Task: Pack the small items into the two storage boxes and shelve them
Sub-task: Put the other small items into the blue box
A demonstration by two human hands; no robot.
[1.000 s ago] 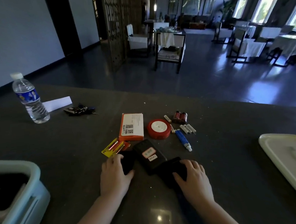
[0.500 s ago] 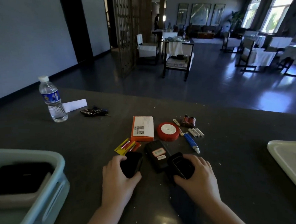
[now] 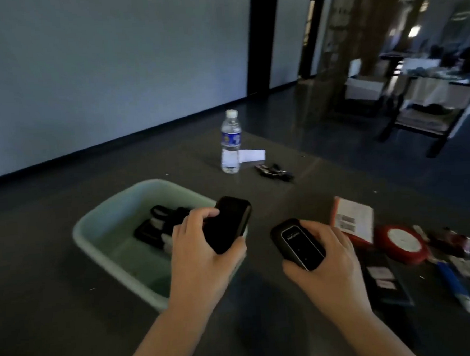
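1. A dark grey table (image 3: 57, 312) fills the near part of the scene; behind it are a pale wall and a dim room with chairs at the far right.
2. The left hand (image 3: 202, 251) grips a plain black device (image 3: 228, 223); the fingers curl over its left edge and the thumb is under its near end. It is held above the near right corner of the box.
3. The right hand (image 3: 329, 257) grips a second black device (image 3: 298, 242) with a small screen facing up, above the table and just right of the box.
4. The pale green storage box (image 3: 94, 230) stands on the table to the left. Inside it lie dark items (image 3: 159, 226), too blurred to name.
5. To the right of the right hand, on the table, are an orange and white box (image 3: 353, 218), a red tape roll (image 3: 401, 243), a flat black case (image 3: 384, 278) and a blue tube (image 3: 455, 285), all close together and blurred.
6. Farther away stand a water bottle (image 3: 230, 142), with a white paper slip (image 3: 251, 155) just behind it and a bunch of keys (image 3: 273, 171) to its right.
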